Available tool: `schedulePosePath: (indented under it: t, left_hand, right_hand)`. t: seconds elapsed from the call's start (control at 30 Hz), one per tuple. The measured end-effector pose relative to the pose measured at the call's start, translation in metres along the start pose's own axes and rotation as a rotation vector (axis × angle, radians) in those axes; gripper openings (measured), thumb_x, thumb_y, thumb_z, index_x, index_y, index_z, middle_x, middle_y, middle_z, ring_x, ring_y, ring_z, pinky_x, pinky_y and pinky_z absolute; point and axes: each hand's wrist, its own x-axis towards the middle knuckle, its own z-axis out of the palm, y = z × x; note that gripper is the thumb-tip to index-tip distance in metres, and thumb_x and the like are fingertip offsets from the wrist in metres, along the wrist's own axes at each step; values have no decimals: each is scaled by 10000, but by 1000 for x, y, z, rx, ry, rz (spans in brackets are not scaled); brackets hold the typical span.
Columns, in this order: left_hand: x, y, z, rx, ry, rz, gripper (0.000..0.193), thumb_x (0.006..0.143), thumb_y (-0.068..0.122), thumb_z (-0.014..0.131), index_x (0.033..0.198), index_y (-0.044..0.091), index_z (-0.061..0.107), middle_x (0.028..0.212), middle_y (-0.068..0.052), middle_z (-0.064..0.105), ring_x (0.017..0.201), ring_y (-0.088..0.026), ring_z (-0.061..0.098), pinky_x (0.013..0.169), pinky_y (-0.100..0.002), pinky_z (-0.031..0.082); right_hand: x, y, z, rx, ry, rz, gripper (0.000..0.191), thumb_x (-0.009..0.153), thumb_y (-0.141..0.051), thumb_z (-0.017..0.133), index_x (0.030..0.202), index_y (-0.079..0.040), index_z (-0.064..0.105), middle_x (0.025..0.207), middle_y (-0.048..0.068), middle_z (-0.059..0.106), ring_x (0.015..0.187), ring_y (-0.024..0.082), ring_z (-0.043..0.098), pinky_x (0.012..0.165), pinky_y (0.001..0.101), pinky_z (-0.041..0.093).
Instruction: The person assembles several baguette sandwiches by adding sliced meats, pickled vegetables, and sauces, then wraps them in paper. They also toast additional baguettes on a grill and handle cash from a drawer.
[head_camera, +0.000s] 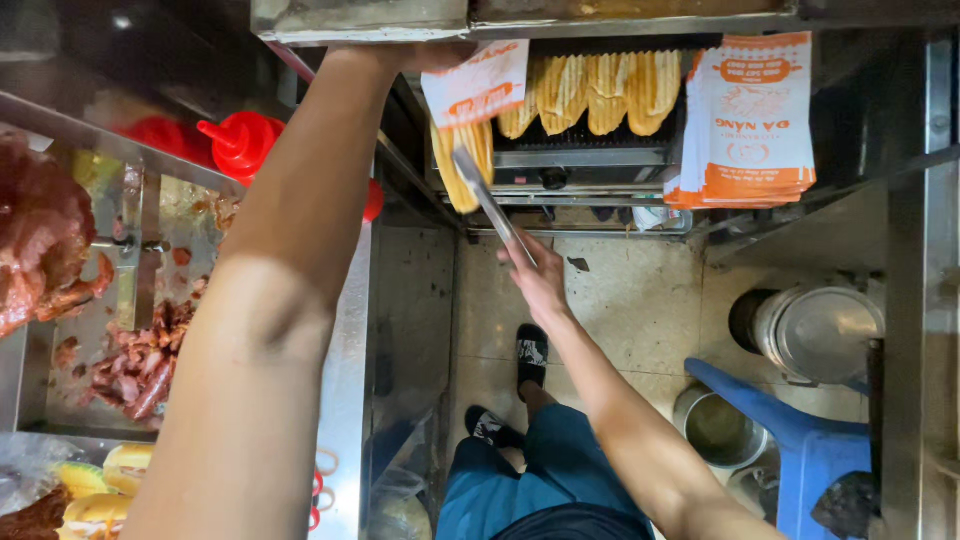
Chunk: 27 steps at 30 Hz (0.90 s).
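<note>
My left hand (425, 55) reaches up and holds a white-and-orange paper bag (478, 84) by its top edge, open end downward. My right hand (537, 280) grips metal tongs (488, 203). The tongs pinch a flattened, grill-marked bread (462, 160) whose upper part sits inside the bag. Behind it, several more pressed breads (600, 92) stand in a row on a metal grill press (585, 165).
A stack of orange-and-white paper bags (748, 120) hangs at the right. Red squeeze bottles (238, 140) and a metal tray (150, 300) of sliced meat lie at the left, bread rolls (110, 480) below. A blue plastic stool (800, 440) and metal pots (815, 330) stand on the tiled floor.
</note>
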Motion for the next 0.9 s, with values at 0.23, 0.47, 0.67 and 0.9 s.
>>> schedulePosePath:
  t: [0.23, 0.47, 0.67, 0.9]
  left_hand:
    - [-55, 31, 68, -310, -519, -225, 248, 756, 349, 769, 803, 110, 814, 881, -128, 774, 794, -275, 732, 752, -425, 570]
    - [-106, 62, 159, -217, 2, -257, 254, 704, 330, 819, 718, 77, 790, 1051, -214, 721, 970, -374, 676, 930, -444, 491]
    - [-201, 129, 118, -929, 423, -432, 77, 737, 48, 674, 731, -17, 717, 1133, -148, 767, 1054, -254, 705, 868, -339, 563]
    - [-411, 133, -49, -609, 1096, -693, 327, 839, 21, 724, 629, -67, 488, 1301, -139, 714, 1098, -180, 745, 789, -272, 580]
  right_hand:
    - [-125, 18, -203, -280, 24, 32, 444, 965, -224, 682, 1370, -44, 668, 859, -1, 703, 583, 37, 427, 500, 215, 350]
    - [-196, -11, -261, -196, 89, -84, 421, 992, -169, 619, 1358, 38, 630, 873, 19, 673, 613, 31, 437, 507, 197, 342]
    - [-216, -51, -213, -229, -116, -177, 425, 995, -123, 611, 1379, 57, 628, 901, 49, 662, 625, 50, 444, 506, 210, 333]
    - [-216, -89, -91, -160, -682, -288, 458, 989, -96, 619, 1403, 95, 582, 918, 92, 688, 585, 34, 425, 508, 185, 335]
